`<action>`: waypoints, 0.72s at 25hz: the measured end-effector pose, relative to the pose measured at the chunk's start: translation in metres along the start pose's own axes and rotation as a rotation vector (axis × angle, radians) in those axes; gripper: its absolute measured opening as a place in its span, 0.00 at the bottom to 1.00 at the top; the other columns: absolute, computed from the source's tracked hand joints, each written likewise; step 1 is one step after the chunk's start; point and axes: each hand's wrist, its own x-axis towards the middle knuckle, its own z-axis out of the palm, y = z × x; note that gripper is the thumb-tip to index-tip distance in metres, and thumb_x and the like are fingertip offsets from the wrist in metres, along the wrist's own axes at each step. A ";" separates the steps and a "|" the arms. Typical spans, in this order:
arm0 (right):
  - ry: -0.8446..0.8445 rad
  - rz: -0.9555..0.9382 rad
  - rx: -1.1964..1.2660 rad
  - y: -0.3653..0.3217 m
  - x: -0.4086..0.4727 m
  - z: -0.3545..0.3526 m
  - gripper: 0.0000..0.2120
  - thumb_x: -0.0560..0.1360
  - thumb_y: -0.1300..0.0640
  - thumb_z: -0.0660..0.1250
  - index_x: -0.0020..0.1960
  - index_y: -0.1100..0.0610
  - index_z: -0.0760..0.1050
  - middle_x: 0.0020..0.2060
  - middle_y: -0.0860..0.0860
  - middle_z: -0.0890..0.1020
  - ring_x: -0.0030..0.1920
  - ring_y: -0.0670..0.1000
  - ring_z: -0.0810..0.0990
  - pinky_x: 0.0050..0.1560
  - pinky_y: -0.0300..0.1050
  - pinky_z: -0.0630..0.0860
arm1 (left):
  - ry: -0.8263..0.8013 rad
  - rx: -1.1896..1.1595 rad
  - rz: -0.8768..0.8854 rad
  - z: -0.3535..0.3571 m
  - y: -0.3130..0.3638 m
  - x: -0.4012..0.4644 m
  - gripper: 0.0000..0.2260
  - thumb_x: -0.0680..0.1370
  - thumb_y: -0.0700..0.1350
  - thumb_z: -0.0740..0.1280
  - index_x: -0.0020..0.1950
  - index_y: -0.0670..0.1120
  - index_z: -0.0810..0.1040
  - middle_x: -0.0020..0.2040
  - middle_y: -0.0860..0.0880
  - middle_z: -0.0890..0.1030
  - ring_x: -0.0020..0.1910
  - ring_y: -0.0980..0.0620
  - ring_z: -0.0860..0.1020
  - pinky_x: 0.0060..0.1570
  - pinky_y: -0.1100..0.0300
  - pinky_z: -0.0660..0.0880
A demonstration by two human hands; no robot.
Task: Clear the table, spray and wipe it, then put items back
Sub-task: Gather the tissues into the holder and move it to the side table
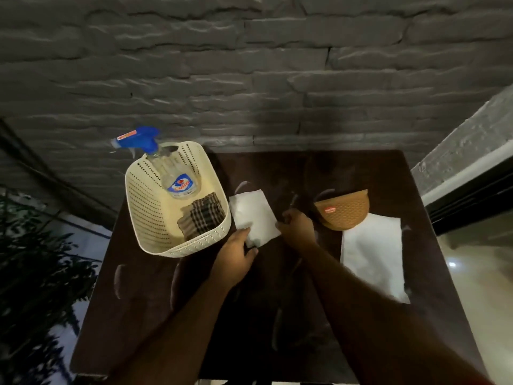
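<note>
The left hand [236,255] holds the near corner of a white napkin [254,216] lying on the dark table [144,301], fingers on top and thumb at its edge; the right hand [295,227] pinches the same napkin's right edge with curled fingers. Just left of the left hand stands a cream basket [155,218], touching the napkin's side; inside it lean a spray bottle [169,173] with a blue trigger head and a folded checked cloth [202,216]. Right of the right hand sits a brown bowl [344,211], resting on the far end of a second white napkin [372,259].
</note>
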 end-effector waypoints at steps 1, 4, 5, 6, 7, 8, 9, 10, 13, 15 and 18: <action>0.014 0.006 -0.023 -0.007 0.012 0.009 0.19 0.74 0.55 0.70 0.63 0.60 0.75 0.57 0.57 0.82 0.58 0.57 0.80 0.60 0.50 0.75 | -0.010 -0.014 0.015 0.000 -0.004 0.004 0.26 0.78 0.49 0.67 0.75 0.47 0.66 0.72 0.49 0.70 0.70 0.50 0.69 0.70 0.51 0.66; 0.065 0.028 -0.140 -0.016 0.034 0.033 0.21 0.75 0.54 0.69 0.65 0.59 0.71 0.59 0.58 0.79 0.58 0.59 0.79 0.59 0.52 0.76 | -0.030 -0.076 0.001 0.004 -0.014 0.022 0.25 0.79 0.48 0.66 0.75 0.46 0.66 0.73 0.48 0.70 0.71 0.49 0.68 0.70 0.48 0.66; 0.078 0.033 -0.180 -0.016 0.038 0.041 0.22 0.75 0.54 0.69 0.66 0.58 0.69 0.60 0.58 0.78 0.58 0.59 0.79 0.59 0.52 0.76 | -0.036 -0.114 -0.026 0.007 -0.016 0.029 0.25 0.79 0.47 0.66 0.75 0.46 0.66 0.73 0.47 0.70 0.71 0.48 0.69 0.70 0.47 0.66; 0.084 0.040 -0.191 -0.016 0.040 0.049 0.21 0.75 0.55 0.69 0.65 0.58 0.69 0.60 0.59 0.78 0.59 0.60 0.79 0.58 0.52 0.77 | -0.039 -0.161 -0.067 0.009 -0.017 0.034 0.25 0.79 0.46 0.65 0.75 0.45 0.66 0.72 0.46 0.71 0.71 0.47 0.69 0.70 0.46 0.67; 0.080 0.062 -0.166 -0.016 0.042 0.056 0.20 0.75 0.57 0.68 0.65 0.59 0.69 0.60 0.59 0.79 0.59 0.60 0.79 0.57 0.52 0.77 | -0.041 -0.200 -0.103 0.011 -0.018 0.038 0.25 0.79 0.46 0.64 0.75 0.45 0.65 0.72 0.45 0.71 0.70 0.46 0.70 0.69 0.45 0.67; 0.068 0.099 -0.109 -0.016 0.042 0.062 0.19 0.74 0.58 0.68 0.64 0.59 0.69 0.59 0.58 0.79 0.59 0.59 0.79 0.57 0.52 0.77 | -0.039 -0.219 -0.143 0.012 -0.018 0.041 0.25 0.79 0.46 0.64 0.75 0.44 0.65 0.72 0.44 0.71 0.69 0.45 0.70 0.69 0.44 0.68; 0.043 0.154 -0.038 -0.014 0.043 0.065 0.19 0.74 0.58 0.68 0.63 0.60 0.71 0.58 0.58 0.80 0.58 0.59 0.80 0.56 0.51 0.78 | -0.035 -0.222 -0.181 0.014 -0.016 0.045 0.24 0.80 0.46 0.64 0.75 0.43 0.65 0.71 0.43 0.71 0.69 0.44 0.71 0.68 0.45 0.68; 0.006 0.213 0.046 -0.013 0.043 0.064 0.18 0.73 0.58 0.69 0.61 0.60 0.73 0.56 0.57 0.81 0.57 0.58 0.80 0.55 0.50 0.79 | -0.018 -0.215 -0.230 0.016 -0.012 0.048 0.24 0.80 0.47 0.65 0.74 0.42 0.66 0.69 0.42 0.73 0.67 0.43 0.72 0.67 0.45 0.69; -0.094 0.377 0.422 -0.002 0.035 0.047 0.14 0.72 0.61 0.68 0.57 0.63 0.77 0.54 0.60 0.82 0.52 0.58 0.81 0.53 0.53 0.81 | 0.077 -0.107 -0.333 0.022 0.007 0.054 0.20 0.78 0.52 0.67 0.64 0.41 0.73 0.58 0.41 0.78 0.57 0.41 0.77 0.56 0.48 0.75; -0.150 0.378 0.622 0.011 0.024 0.029 0.13 0.72 0.63 0.67 0.55 0.65 0.78 0.54 0.64 0.82 0.52 0.61 0.82 0.54 0.56 0.80 | 0.115 -0.124 -0.350 0.028 0.016 0.056 0.21 0.75 0.57 0.68 0.58 0.42 0.75 0.54 0.43 0.80 0.51 0.43 0.79 0.50 0.49 0.77; -0.268 0.272 0.838 0.025 0.008 0.005 0.16 0.69 0.63 0.69 0.56 0.64 0.78 0.52 0.65 0.83 0.52 0.64 0.82 0.56 0.61 0.78 | 0.025 -0.486 -0.548 0.029 0.032 0.061 0.30 0.69 0.67 0.69 0.59 0.45 0.78 0.54 0.47 0.83 0.49 0.47 0.82 0.50 0.51 0.79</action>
